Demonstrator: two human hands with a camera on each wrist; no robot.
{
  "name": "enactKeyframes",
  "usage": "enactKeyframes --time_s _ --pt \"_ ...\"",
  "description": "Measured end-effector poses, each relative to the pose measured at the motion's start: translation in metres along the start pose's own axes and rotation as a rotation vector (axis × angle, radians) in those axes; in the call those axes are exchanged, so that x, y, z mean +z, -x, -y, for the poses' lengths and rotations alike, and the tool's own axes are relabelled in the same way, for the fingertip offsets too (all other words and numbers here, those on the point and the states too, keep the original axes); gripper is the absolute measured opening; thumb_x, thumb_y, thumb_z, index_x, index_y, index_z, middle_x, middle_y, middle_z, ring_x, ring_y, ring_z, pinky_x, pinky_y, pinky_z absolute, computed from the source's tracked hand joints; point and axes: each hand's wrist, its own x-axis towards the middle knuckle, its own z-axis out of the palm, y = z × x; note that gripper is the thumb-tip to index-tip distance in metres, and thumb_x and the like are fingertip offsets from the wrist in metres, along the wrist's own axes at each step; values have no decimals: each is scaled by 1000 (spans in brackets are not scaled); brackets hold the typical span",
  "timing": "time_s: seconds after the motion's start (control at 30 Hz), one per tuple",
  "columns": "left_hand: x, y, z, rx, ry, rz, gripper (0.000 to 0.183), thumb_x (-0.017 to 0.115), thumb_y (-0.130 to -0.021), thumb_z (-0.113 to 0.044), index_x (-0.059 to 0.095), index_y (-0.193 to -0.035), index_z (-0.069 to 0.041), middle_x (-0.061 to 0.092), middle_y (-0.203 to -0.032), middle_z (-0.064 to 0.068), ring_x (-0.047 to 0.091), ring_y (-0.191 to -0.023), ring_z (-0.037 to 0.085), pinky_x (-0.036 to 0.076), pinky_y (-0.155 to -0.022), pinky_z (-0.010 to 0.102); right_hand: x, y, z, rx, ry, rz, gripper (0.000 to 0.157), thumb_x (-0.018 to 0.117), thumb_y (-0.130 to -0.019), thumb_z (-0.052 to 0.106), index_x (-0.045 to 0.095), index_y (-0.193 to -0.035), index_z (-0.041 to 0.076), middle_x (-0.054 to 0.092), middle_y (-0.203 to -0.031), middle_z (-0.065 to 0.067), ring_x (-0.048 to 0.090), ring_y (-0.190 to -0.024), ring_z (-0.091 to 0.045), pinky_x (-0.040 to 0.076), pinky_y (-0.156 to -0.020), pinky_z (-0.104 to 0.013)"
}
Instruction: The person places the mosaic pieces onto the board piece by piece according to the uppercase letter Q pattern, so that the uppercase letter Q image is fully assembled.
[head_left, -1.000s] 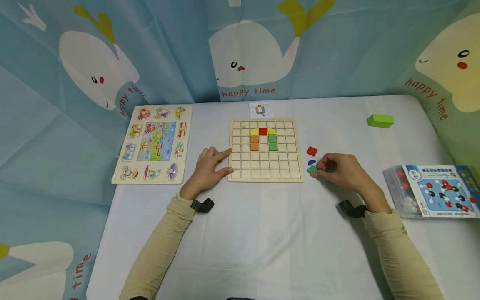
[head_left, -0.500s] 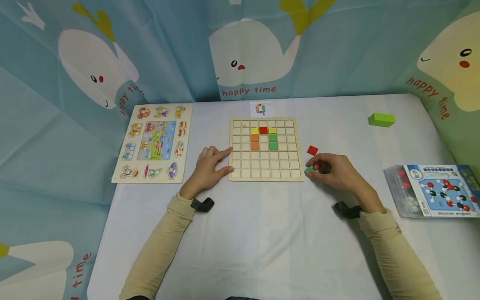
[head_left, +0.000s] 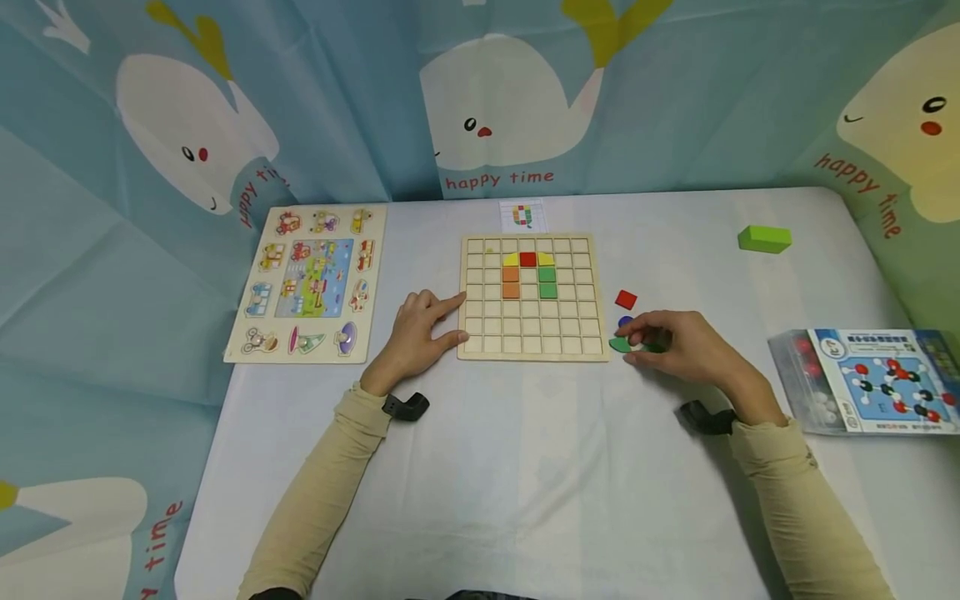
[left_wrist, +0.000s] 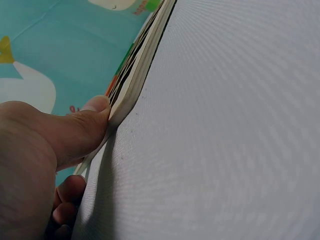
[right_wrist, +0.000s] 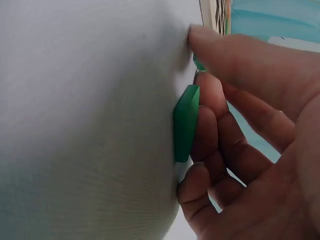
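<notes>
A square wooden grid board [head_left: 489, 329] lies mid-table, with orange, green, yellow and red pieces in some cells. My left hand [head_left: 416, 333] rests at its left edge, index finger and thumb touching the rim; in the left wrist view the thumb [left_wrist: 82, 125] presses against the board's side. Right of the board, my right hand [head_left: 678, 343] has thumb and index finger around a small green piece [head_left: 618, 344], mostly covered in the right wrist view. Another green piece [right_wrist: 186, 125] lies under the curled fingers. A red square [head_left: 626, 299] and a partly hidden blue piece [head_left: 625, 321] lie nearby.
A pattern card [head_left: 522, 217] lies behind the board. At the left is a wooden vehicle puzzle [head_left: 358, 342]. A green block [head_left: 765, 239] stands at the far right, and a plastic box of molecule-model parts [head_left: 862, 383] at the right edge.
My right hand moved left toward the board, then slightly back right, and the green piece at its fingertips shifted a little left. The blue piece was covered, then partly showed again. My left hand stayed still.
</notes>
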Motion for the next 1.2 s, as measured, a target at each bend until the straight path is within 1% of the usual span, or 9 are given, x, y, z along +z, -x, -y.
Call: enactKeyframes --time_s 0.2,0.43,0.53,0.77,0.87,0.93,1.03,1.1,1.2 --pt "-1 0 0 2 -8 2 67 80 -96 -30 56 -155 -12 48 -98 9 36 -92 24 27 -88 39 2 0 -3 14 -11 -4 28 89 -84 2 79 -109 8 69 -91 -2 61 -80 -11 50 -74 -14" --pt "0 0 -1 -1 0 3 66 81 -96 -30 56 -155 -12 47 -97 8 35 -92 23 27 -88 39 10 3 -3 -65 14 -66 27 87 -85 0 75 -108 0 70 -93 -4 61 -83 -11 49 -76 -11" --pt "0 1 -1 0 -2 -3 66 80 -96 -30 56 -155 -12 48 -97 8 35 -92 23 27 -87 39 12 3 0 -87 68 -70 25 87 -86 2 73 -108 -1 71 -94 -6 62 -85 -15 52 -77 -17" --pt "-1 1 -2 -6 1 -6 66 81 -95 -29 57 -154 -12 47 -97 9 35 -92 24 27 -87 39 15 1 3 -141 186 -103 22 83 -89 1 71 -108 -4 73 -96 -12 68 -88 -25 56 -78 -42" --pt "-1 1 -2 -11 -3 -1 66 81 -95 -29 57 -155 -12 48 -98 8 36 -92 24 27 -87 38 15 1 2 -152 210 -116 24 81 -91 0 68 -111 -6 73 -99 -15 68 -89 -28 56 -79 -47" --pt "-1 1 -2 -15 -4 1 66 81 -95 -30 57 -155 -13 48 -98 8 36 -92 23 27 -87 38 14 0 3 -145 199 -112 26 78 -93 -1 65 -115 -8 73 -102 -18 69 -91 -29 56 -80 -48" --pt "-1 1 -3 -19 0 4 66 81 -95 -30 57 -155 -13 48 -98 9 36 -92 24 28 -87 38 12 -3 5 -135 159 -120 25 75 -96 -2 64 -117 -9 74 -105 -19 72 -92 -29 58 -79 -43" --pt "-1 0 -3 -20 1 4 66 81 -95 -29 57 -155 -13 49 -98 9 36 -92 24 28 -88 39 12 -6 7 -149 131 -141 24 74 -97 -2 65 -118 -8 75 -104 -18 73 -91 -27 58 -77 -34" --pt "0 0 -3 -15 4 2 66 81 -95 -29 57 -155 -12 48 -98 9 36 -92 24 27 -88 39 14 -11 9 -180 102 -190 22 74 -96 -3 69 -118 -5 76 -98 -13 69 -82 -20 51 -70 -21"
